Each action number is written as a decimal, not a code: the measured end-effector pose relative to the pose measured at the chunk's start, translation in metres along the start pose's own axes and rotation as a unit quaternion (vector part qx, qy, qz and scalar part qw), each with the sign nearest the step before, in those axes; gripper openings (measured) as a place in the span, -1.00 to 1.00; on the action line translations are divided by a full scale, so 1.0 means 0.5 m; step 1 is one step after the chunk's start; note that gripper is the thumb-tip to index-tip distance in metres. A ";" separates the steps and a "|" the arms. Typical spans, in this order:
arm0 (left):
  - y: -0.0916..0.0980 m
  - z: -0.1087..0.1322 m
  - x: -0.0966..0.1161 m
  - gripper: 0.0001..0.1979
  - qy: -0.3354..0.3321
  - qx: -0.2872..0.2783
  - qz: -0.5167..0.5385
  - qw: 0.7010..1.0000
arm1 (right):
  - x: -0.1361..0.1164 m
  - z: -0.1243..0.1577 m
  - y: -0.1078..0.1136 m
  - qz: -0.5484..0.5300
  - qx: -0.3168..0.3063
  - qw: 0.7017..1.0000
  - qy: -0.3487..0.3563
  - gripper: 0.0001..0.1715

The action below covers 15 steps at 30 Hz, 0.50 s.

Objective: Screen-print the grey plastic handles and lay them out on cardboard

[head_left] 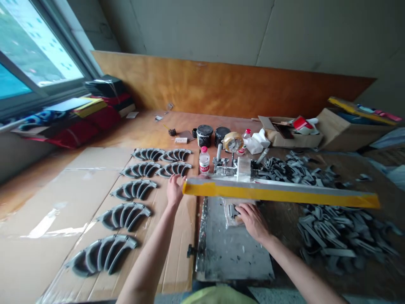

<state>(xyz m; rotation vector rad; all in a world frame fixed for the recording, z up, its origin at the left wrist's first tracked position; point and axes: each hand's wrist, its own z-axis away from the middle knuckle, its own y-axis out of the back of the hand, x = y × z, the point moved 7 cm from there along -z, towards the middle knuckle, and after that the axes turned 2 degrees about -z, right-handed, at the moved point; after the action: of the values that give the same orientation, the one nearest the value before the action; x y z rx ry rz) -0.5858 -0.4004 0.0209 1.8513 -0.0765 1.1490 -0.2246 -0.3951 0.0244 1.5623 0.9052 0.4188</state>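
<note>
Green garment (218, 296), near side of yellow-taped bar (278, 194) | left hand (175, 192), at bar's left end, fingers bent, grip unclear | right hand (253, 219), just below bar, fingers at small grey piece (233, 210), hold unclear | fanned grey parts (125, 215), left of bar | loose grey pieces (343, 236), below bar's right half

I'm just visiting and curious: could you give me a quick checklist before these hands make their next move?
1. Left hand at the long yellow bar: ok, at its left end.
2. Firmness of that hold: cannot tell.
3. Right hand at the small block on the gray board: ok, fingers touch it.
4. Bottle upright and capped: ok.
5. Loose gray pieces neatly sorted: not ok, heaped at the right.
6. Gray fans spread out on cardboard: ok.
</note>
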 end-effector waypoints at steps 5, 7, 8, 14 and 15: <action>0.091 0.082 0.162 -0.62 0.007 -0.019 0.285 0.958 | -0.023 -0.026 -0.030 -0.038 -0.043 0.995 0.085 -0.41; 0.115 0.107 0.236 -0.65 0.004 -0.046 0.410 0.911 | -0.022 -0.031 -0.052 -0.056 -0.065 0.990 0.114 -0.45; 0.125 0.118 0.266 -0.66 0.000 -0.052 0.428 0.902 | -0.021 -0.034 -0.059 -0.062 -0.069 0.988 0.122 -0.47; 0.153 0.179 0.292 -0.60 0.012 -0.042 0.384 0.922 | -0.010 -0.038 -0.052 -0.084 -0.076 0.987 0.112 -0.41; 0.155 0.192 0.283 -0.56 0.012 -0.052 0.386 0.921 | 0.000 -0.033 -0.040 -0.096 -0.071 0.988 0.100 -0.43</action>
<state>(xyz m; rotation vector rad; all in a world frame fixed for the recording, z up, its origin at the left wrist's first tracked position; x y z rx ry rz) -0.4786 -0.4599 0.1635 1.7433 -0.9058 1.6478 -0.2426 -0.3843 0.0088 1.3066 1.1443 0.4960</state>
